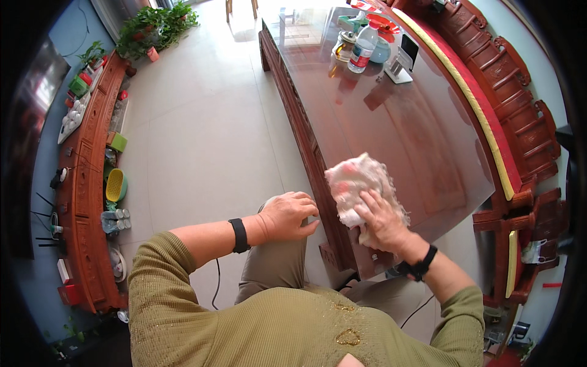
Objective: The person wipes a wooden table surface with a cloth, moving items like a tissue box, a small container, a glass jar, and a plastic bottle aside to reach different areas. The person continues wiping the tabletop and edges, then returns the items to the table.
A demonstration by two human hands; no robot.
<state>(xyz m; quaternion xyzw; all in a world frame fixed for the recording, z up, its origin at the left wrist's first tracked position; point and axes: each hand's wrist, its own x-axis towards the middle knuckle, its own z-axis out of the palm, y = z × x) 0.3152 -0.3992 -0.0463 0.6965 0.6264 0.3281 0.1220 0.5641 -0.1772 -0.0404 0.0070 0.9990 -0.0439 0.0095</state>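
Observation:
My right hand (383,222) presses on a pale cloth (360,183) with pinkish patches and a frayed edge. The cloth lies bunched at the near left corner of a dark reddish wooden table (440,169) with a glossy, see-through cover. Part of the cloth is tucked beneath my palm, so its underside is hidden. My left hand (289,215) rests at my knee, left of the table's carved side. Its fingers are loosely bent, the thumb stands apart, and nothing shows in it.
A water bottle (363,48), a lidded glass jar (345,46), a light blue pot (381,50) and a device stand (400,66) occupy the table's far end. A carved wooden bench (518,114) with a red-and-yellow cushion runs along the right. Leftward stands a low wooden cabinet (91,183).

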